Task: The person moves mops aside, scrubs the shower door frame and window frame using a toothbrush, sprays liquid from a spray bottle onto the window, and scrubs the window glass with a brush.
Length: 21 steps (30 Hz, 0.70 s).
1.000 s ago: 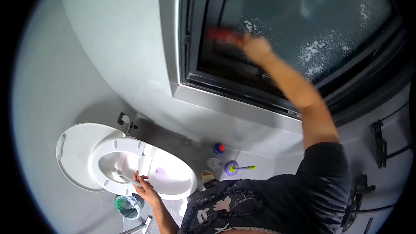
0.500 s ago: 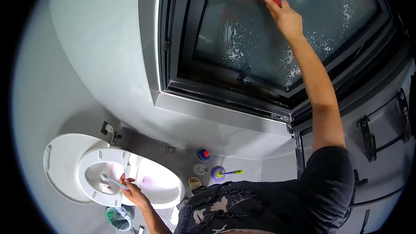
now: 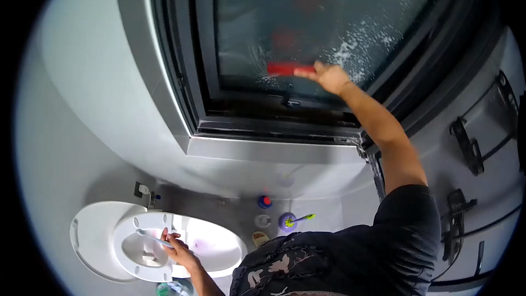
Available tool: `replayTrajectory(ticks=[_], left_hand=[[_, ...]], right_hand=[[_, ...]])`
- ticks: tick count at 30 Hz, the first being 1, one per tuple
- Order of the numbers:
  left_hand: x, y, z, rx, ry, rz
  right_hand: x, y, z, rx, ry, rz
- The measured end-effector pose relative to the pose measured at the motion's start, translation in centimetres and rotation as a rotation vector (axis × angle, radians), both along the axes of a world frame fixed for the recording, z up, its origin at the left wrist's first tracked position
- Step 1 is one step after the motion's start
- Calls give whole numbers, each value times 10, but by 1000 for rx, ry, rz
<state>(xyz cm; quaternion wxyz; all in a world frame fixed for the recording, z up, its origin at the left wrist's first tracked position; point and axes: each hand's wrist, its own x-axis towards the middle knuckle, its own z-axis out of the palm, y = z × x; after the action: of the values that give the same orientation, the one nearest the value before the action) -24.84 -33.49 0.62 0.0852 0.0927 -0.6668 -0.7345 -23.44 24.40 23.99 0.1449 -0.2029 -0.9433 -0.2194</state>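
Observation:
My right hand (image 3: pixel 332 79) is closed around the handle of a red wiping tool (image 3: pixel 282 69). The tool lies almost level against the lower part of the dark window pane (image 3: pixel 263 16); its head is blurred, so its exact kind is unclear. White foam flecks (image 3: pixel 359 49) spot the glass beside and above this hand. Low on the left, my left hand (image 3: pixel 179 253) grips a slim pale-blue toothbrush (image 3: pixel 153 237), whose head points left over the open toilet (image 3: pixel 164 220). A small black latch (image 3: pixel 290 98) sits on the frame just below the red tool.
A grey sill (image 3: pixel 263 149) runs under the window. On the floor are a blue bottle with a red cap (image 3: pixel 265 202), a purple holder with a green-handled brush (image 3: pixel 287 221), a slipper (image 3: pixel 260 238) and a lined bin (image 3: pixel 175 288). Black racks (image 3: pixel 467 145) line the right wall.
My right hand has brought the red tool down the glass and leftward, turning it level. Less foam shows at the pane's lower left. The left hand still holds the toothbrush; the view has shifted.

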Motion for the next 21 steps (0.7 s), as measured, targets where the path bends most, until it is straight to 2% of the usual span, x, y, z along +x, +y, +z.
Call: replayTrajectory(ticks=[2, 4, 5, 6, 7, 8, 10, 11, 12, 14, 15, 17, 18, 20, 21], left_hand=[[-3, 0, -3, -73, 1, -20], [-2, -8, -8, -65, 3, -31], [-2, -10, -7, -37, -14, -25], [0, -10, -1, -61, -13, -7], [-3, -13, -6, -69, 5, -31], [-2, -7, 2, -75, 0, -35], [2, 2, 11, -100, -7, -87], [3, 11, 19, -90, 14, -102], [5, 17, 26, -108, 28, -99], [-6, 20, 37, -120, 54, -99], [-5, 20, 51, -120, 52, -101], [-2, 18, 64, -194, 103, -61], [-2, 15, 66, -216, 111, -62], [-1, 15, 76, -263, 142, -68], [2, 20, 81, -243, 135, -77]], right_hand=[[21, -9, 1, -23, -291, 64], [42, 31, 39, 98, 141, -69], [56, 34, 70, -73, 525, -129], [69, 37, 102, -228, 959, -85], [74, 43, 96, -228, 982, -96], [77, 54, 81, -408, 1028, -155], [82, 63, -6, -900, 1033, -110], [75, 85, -85, -330, 548, -152], [83, 63, -106, -272, 176, -64], [90, 39, -87, -317, -18, -49], [94, 49, -76, -357, 102, -138], [94, 74, -46, -629, 718, -450], [92, 78, -37, -630, 961, -460], [86, 66, -37, -291, 1151, -277], [69, 67, -89, -430, 1054, -291]])
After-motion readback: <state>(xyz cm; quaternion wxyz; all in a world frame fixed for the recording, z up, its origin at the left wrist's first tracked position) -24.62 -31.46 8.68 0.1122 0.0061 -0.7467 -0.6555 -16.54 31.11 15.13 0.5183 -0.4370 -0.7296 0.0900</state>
